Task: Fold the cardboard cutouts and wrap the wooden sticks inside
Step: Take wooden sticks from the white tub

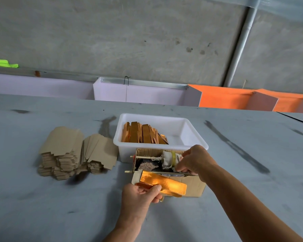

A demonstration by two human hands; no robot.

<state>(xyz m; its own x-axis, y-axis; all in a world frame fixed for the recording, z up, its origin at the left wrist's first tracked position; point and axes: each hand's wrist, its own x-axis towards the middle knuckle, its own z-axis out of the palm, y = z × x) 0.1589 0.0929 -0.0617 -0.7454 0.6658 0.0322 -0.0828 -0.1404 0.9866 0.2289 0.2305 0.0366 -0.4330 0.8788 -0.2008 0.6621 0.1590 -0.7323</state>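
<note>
Grey bench [42,198], scuffed with dark smears, runs back to a bare concrete wall [129,32] with lilac panels [138,95] and orange panels [222,98] along its far edge. Left hand [140,198], grip closed, pinches a gold-faced cardboard cutout [164,183] over a small cardboard box [192,186]; right hand [194,160], fingers curled, pinches something in that box beside a cloth-wrapped wooden stick [145,157], what exactly I cannot tell. Flat brown cutouts [68,151] stacked left; white tub [164,130] behind holds folded gold pieces [142,133].

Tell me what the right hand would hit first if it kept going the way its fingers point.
Probably the cloth-wrapped roller in the cardboard box: the right hand points left and down at it, fingertips seemingly already touching, though depth is unclear.
</note>
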